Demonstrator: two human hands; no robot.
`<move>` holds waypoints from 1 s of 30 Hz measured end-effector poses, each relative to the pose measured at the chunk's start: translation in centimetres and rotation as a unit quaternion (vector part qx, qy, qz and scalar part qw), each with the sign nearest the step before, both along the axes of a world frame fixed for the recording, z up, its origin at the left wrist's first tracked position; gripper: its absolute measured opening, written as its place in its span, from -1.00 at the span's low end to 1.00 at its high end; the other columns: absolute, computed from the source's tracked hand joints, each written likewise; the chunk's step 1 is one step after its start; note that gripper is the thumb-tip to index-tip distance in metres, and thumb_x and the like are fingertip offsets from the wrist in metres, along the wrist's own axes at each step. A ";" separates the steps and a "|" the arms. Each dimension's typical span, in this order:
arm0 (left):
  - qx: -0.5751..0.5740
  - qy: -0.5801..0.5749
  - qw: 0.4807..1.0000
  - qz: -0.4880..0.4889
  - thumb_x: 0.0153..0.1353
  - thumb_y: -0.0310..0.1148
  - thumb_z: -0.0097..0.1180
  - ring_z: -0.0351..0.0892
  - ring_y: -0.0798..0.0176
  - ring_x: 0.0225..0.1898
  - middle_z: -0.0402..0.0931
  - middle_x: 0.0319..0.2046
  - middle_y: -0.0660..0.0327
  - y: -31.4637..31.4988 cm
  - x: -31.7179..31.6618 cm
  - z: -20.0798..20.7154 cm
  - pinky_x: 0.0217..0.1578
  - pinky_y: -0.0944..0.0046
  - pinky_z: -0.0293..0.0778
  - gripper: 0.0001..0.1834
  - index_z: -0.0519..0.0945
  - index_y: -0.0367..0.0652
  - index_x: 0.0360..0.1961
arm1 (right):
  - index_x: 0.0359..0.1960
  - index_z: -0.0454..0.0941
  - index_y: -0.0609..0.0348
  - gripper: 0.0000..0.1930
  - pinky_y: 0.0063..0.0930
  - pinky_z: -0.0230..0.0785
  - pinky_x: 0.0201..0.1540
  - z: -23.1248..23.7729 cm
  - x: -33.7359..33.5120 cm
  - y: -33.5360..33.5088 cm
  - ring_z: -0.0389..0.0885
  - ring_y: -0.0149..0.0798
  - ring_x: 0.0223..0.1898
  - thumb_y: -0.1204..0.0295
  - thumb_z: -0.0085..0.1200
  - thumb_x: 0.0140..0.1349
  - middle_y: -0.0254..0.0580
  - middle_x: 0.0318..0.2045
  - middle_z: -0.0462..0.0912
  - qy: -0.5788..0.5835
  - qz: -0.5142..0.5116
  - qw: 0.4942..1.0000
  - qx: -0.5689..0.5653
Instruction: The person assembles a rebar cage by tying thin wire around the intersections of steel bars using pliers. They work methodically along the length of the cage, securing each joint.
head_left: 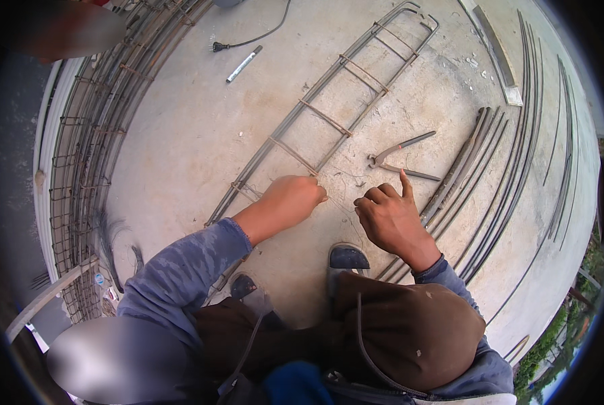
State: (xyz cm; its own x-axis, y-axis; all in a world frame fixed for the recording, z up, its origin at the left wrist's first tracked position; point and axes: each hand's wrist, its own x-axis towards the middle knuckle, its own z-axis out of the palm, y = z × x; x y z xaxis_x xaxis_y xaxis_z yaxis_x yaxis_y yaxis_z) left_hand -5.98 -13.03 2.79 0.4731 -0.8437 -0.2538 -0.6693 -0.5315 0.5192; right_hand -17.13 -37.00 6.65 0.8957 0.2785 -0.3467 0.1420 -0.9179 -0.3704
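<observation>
A ladder-shaped rebar frame (335,101) lies on the concrete floor, long bars joined by short rusty cross pieces. My left hand (292,198) is closed at the frame's near end, pinching what looks like thin tie wire where a cross piece meets a bar. My right hand (389,216) hovers just right of it, fingers curled and index finger pointing up, with a thin wire apparently running between both hands. A pair of pincers (400,156) lies open on the floor just beyond my right hand.
Loose long rebars (474,169) lie to the right, more curve along the far right edge. Stacked rebar cages (89,135) fill the left side. A power plug with cable (224,46) and a metal tube (243,64) lie farther off. My shoes (346,258) sit below my hands.
</observation>
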 end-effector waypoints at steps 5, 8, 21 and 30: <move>0.041 -0.067 0.997 -0.022 0.29 -0.37 0.26 0.75 -0.08 -0.24 0.66 -0.33 0.08 -0.4 -2.6 -1.1 -0.19 -0.04 0.65 -0.89 0.74 -0.16 -0.28 | 0.22 0.62 0.18 -0.56 0.18 0.30 0.45 1.4 0.6 -2.6 0.58 0.07 0.26 0.21 0.20 0.41 0.08 0.12 0.69 -0.122 -0.081 0.989 0.022; -0.025 -0.090 0.996 -0.008 0.26 -0.39 0.26 0.75 -0.06 -0.25 0.65 -0.35 0.12 -1.8 -3.9 -1.2 -0.19 -0.03 0.66 -0.89 0.74 -0.15 -0.24 | 0.04 0.63 0.20 -0.69 0.12 0.49 0.18 -1.0 1.1 0.6 0.73 0.21 -0.02 0.22 0.11 0.50 0.19 -0.16 0.75 0.040 -0.020 0.994 0.100; -0.139 -0.080 0.940 0.301 0.33 -0.38 0.35 0.64 0.03 0.07 0.63 0.01 0.00 2.1 -6.5 -1.3 0.14 0.06 0.50 -0.72 0.66 -0.20 0.01 | -0.14 0.62 0.24 -0.70 0.20 0.51 -0.07 -11.6 -3.5 -1.2 0.70 0.40 -0.18 0.28 -0.08 0.61 0.29 -0.33 0.73 0.134 -0.196 0.949 0.206; -0.089 0.281 0.826 0.481 0.52 -0.18 0.28 0.73 0.10 0.09 0.74 0.10 -0.04 0.8 -2.5 -6.4 0.14 0.14 0.60 -0.45 0.58 -0.41 0.31 | -0.09 0.65 0.27 -0.66 -0.07 0.50 0.06 -13.8 2.6 4.2 0.71 0.20 -0.07 0.24 -0.08 0.64 0.25 -0.18 0.72 0.186 -0.228 0.874 0.387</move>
State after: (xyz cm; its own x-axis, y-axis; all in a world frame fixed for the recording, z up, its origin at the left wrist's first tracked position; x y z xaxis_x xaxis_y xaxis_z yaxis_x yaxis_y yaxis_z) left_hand -8.53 -12.19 -3.56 0.7962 -0.1943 -0.5730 0.3899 -0.5594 0.7314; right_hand -14.57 -32.82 -7.12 0.8399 0.2020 -0.5038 -0.4363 -0.3010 -0.8480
